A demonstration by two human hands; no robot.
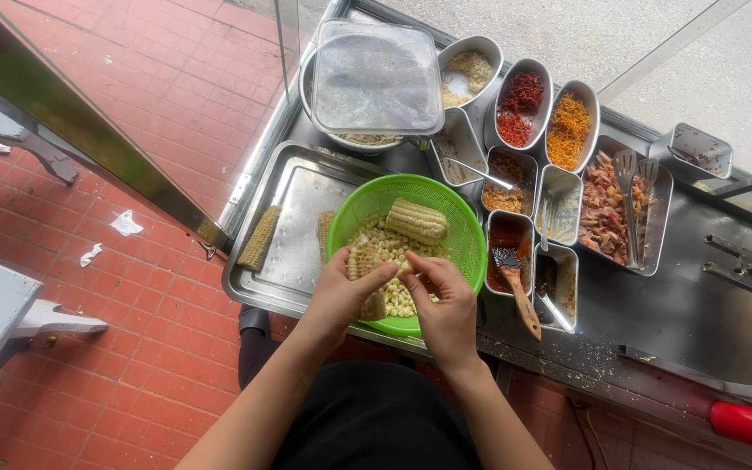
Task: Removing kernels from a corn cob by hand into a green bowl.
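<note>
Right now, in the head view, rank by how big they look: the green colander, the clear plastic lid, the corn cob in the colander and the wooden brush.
1. green colander
2. clear plastic lid, higher up, so unsure
3. corn cob
4. wooden brush, close to the cob

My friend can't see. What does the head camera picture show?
Two bare hands, left and right, pick kernels off a corn cob over a green bowl holding loose kernels and another cob. Metal tins of toppings sit alongside.
</note>
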